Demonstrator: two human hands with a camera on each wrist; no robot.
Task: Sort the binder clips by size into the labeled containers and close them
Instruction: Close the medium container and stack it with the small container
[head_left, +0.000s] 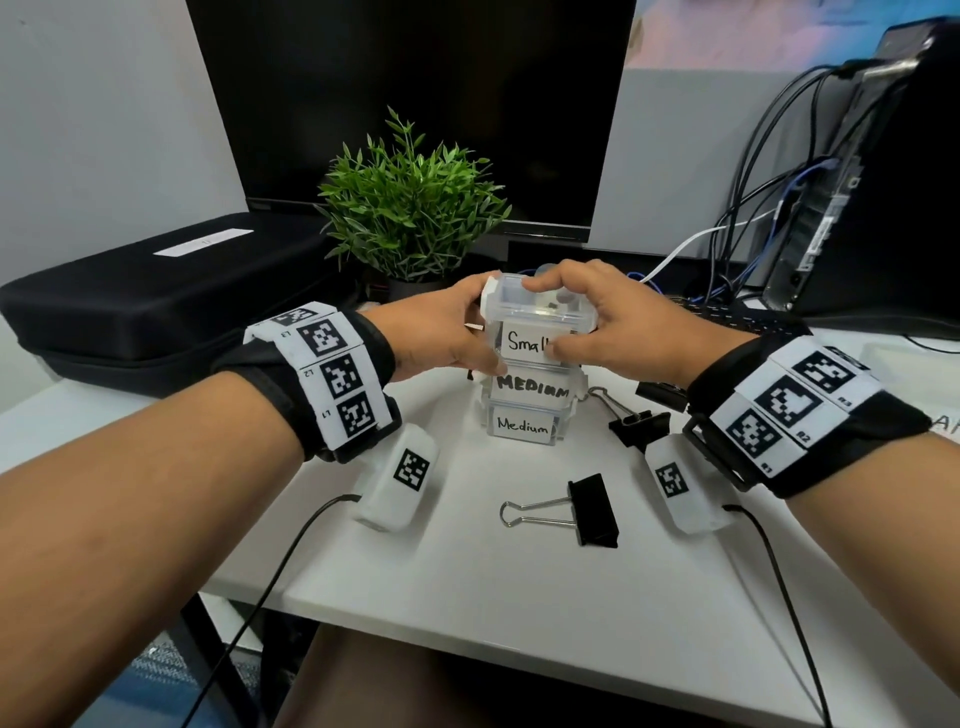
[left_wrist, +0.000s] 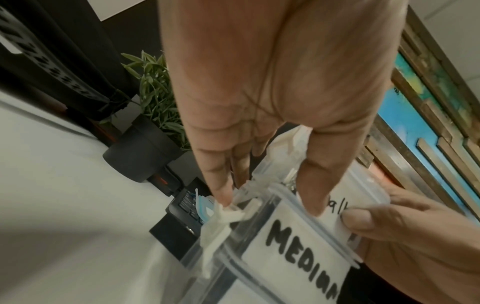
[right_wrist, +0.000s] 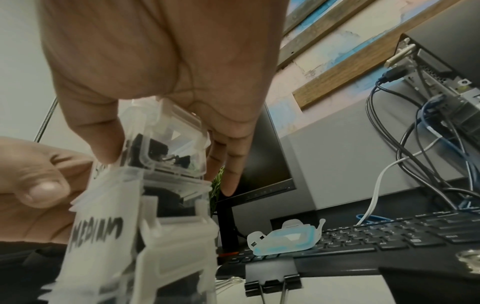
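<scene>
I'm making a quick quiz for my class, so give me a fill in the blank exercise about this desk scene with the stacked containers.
1. Both hands, left hand and right hand, hold the top container, whose label reads ____.
2. The stack holds ____ containers.
3. The loose binder clip nearest the table front edge is coloured ____.
4. Behind the stack stands a green ____.

Missing words: Small; three; black; plant

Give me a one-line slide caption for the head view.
Both hands, left and right, grip the Small container atop two stacked Medium containers; binder clips lie on the table.
</scene>
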